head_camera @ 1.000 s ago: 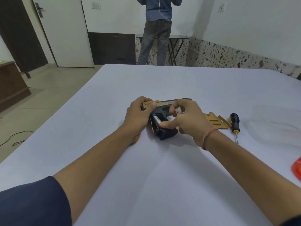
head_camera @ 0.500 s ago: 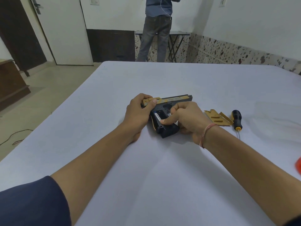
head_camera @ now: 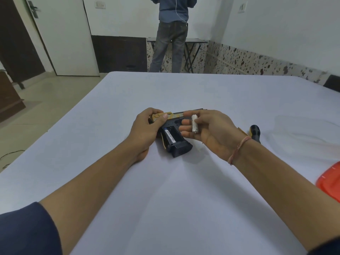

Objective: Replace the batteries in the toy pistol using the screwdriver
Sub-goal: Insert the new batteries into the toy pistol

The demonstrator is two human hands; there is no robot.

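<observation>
The black and gold toy pistol [head_camera: 177, 139] lies on its side on the white table [head_camera: 165, 190]. Its grip compartment stands uncovered, with one white-labelled battery [head_camera: 169, 138] inside. My left hand [head_camera: 147, 129] presses on the rear of the pistol. Just above the grip, my right hand [head_camera: 211, 133] pinches a white battery [head_camera: 194, 123] between thumb and fingers, roughly upright. The screwdriver [head_camera: 254, 133] with its black and yellow handle lies right of my right wrist, mostly hidden by it.
An orange object [head_camera: 329, 183] sits at the table's right edge. A person in jeans [head_camera: 170, 37] stands at a small folding table by the far wall. A white door [head_camera: 62, 35] and the table's left edge lie to the left.
My right hand has lifted off the grip compartment and now holds a white battery clear of the pistol. The left hand has stayed on the pistol.
</observation>
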